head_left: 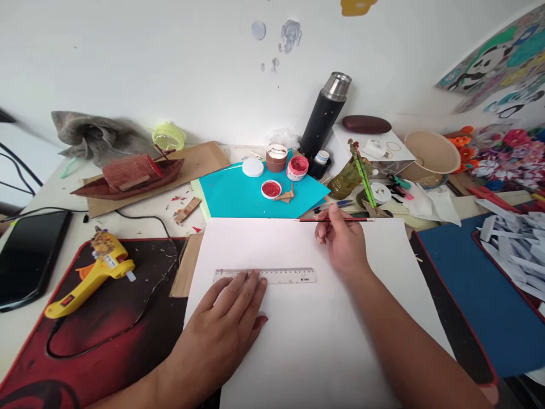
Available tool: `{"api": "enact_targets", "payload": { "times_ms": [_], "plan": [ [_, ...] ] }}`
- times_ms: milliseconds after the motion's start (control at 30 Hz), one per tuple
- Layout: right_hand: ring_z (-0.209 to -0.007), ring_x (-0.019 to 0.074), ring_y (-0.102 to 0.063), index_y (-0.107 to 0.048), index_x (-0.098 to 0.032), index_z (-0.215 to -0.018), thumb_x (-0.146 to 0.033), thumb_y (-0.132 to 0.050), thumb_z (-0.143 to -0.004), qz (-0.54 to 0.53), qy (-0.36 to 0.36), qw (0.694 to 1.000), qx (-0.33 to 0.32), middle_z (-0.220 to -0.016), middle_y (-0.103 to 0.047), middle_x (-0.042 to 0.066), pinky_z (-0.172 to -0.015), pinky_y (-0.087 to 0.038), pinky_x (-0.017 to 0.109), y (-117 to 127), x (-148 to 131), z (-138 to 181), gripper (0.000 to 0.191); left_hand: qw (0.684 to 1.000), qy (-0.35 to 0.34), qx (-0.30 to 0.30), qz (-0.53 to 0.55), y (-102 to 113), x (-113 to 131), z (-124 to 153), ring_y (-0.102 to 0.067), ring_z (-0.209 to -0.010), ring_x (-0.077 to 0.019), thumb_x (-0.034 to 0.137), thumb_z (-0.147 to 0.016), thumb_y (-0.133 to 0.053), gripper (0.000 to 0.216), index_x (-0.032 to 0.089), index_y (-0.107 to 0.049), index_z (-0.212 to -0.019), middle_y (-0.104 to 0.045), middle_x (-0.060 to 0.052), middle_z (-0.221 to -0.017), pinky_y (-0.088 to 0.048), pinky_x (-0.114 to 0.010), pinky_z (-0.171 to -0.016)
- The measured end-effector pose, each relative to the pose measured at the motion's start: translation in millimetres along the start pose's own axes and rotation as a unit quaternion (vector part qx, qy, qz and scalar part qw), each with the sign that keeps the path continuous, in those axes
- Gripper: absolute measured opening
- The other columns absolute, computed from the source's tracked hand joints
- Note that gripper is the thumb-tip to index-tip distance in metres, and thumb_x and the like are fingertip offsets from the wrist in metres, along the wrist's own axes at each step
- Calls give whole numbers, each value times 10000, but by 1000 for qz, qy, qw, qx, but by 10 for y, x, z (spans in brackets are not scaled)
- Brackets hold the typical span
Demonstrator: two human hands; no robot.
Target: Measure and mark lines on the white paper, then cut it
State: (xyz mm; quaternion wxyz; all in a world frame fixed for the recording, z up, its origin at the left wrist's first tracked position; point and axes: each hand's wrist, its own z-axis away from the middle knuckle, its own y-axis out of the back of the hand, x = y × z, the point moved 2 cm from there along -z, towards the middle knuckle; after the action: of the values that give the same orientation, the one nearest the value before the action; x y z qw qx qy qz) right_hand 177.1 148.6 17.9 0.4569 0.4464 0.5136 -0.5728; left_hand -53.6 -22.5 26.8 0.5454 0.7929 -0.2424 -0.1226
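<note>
A clear plastic ruler [293, 276] lies level across a large white sheet of paper [319, 341]. My left hand [225, 318] rests flat with its fingers stretched out, the fingertips on the ruler's left half and covering part of it. Above and to the right of the ruler, my right hand [346, 241] is closed on a thin dark red and black pencil [309, 220]. The pencil is held almost level near the paper's far edge, its tip pointing left.
A yellow glue gun [100, 272] with its cord sits at left, in front of a red-brown model boat [136, 176]. Beyond the paper, paint jars [276, 160] stand on a turquoise sheet [238, 196], near a black thermos [323, 113]. White paper strips [517, 244] fill a tray at right.
</note>
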Motion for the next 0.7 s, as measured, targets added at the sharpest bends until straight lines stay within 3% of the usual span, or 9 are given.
{"api": "enact_targets", "payload": {
  "times_ms": [700],
  "plan": [
    [-463,120,-534,-773,-191,-717,-740,-889,-785,-16,-7,1000,6,-537,-605,-4,-427,-391,242,-3,-19,12,565,1000,28,1,4,33,-61,47,-692,-1317,-286,384,-1165,-436,445,125,-686,-1427,-721,-106,-1482,-382,-448,-1221]
  ]
}}
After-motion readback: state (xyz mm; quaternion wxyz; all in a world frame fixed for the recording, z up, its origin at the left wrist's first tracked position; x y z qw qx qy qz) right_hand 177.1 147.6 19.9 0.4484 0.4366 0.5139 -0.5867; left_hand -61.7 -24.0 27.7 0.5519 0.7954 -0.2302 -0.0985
